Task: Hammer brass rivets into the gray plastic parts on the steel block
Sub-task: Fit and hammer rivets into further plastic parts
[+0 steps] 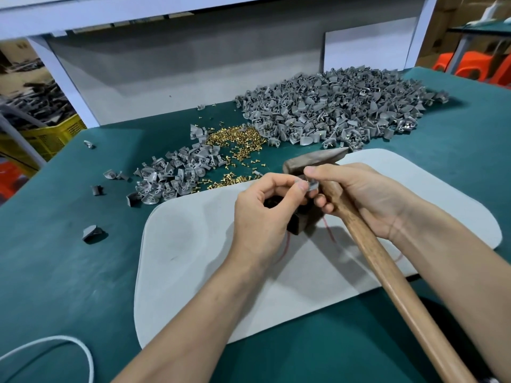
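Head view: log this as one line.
left hand pinches gray part | right hand grips hammer, thumb on part | steel block beneath hands

Factory assembly bench: green mat, heaped gray plastic parts, loose brass rivets, yellow crate.

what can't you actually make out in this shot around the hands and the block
1. Steel block: head view, left hand and right hand cover its top; only a dark side shows.
2. Gray part: fingers of both hands pinch it, hiding whether one of the rivets sits in it.
3. Hammer: end of the handle cut off by the bottom edge.
4. White cable: both ends run off the left and bottom edges.
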Available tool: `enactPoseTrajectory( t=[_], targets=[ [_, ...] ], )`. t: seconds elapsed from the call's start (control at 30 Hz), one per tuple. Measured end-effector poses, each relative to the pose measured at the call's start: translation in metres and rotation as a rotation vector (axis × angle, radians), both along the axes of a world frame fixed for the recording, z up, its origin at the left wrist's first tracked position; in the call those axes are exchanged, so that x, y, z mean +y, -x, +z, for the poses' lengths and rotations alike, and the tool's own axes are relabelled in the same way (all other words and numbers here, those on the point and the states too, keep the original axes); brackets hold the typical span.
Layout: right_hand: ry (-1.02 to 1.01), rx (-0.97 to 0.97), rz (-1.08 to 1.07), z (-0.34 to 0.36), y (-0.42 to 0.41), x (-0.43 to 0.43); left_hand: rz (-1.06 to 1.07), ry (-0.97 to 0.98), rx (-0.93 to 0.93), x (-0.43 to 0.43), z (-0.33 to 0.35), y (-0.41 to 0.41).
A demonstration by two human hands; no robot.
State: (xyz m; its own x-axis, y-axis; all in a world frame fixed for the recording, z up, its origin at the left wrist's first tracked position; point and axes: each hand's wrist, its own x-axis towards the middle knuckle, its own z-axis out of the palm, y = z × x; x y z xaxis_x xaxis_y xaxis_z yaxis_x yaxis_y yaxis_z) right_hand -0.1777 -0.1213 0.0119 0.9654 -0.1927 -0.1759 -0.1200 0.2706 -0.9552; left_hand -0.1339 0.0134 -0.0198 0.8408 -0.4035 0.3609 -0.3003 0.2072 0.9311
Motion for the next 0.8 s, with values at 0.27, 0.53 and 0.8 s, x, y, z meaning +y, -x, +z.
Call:
enactPoseTrajectory(
  t=[0.27, 0.53, 0.8],
  targets=[
    [-0.018, -0.05, -0.034, -0.002, 0.0, 0.004, -0.036, 0.003, 0.014, -0.001, -0.001, 0.003],
    [0.172, -0.01, -0.442, -0.005, -0.007, -0.033, 0.095, -0.09, -0.007, -0.001, -0.003, 0.0],
    [1.226, 0.584, -0.521, -0.021, -0.008, -0.072, 0.098, -0.099, -0.021, -0.001, -0.006, 0.0]
  ],
)
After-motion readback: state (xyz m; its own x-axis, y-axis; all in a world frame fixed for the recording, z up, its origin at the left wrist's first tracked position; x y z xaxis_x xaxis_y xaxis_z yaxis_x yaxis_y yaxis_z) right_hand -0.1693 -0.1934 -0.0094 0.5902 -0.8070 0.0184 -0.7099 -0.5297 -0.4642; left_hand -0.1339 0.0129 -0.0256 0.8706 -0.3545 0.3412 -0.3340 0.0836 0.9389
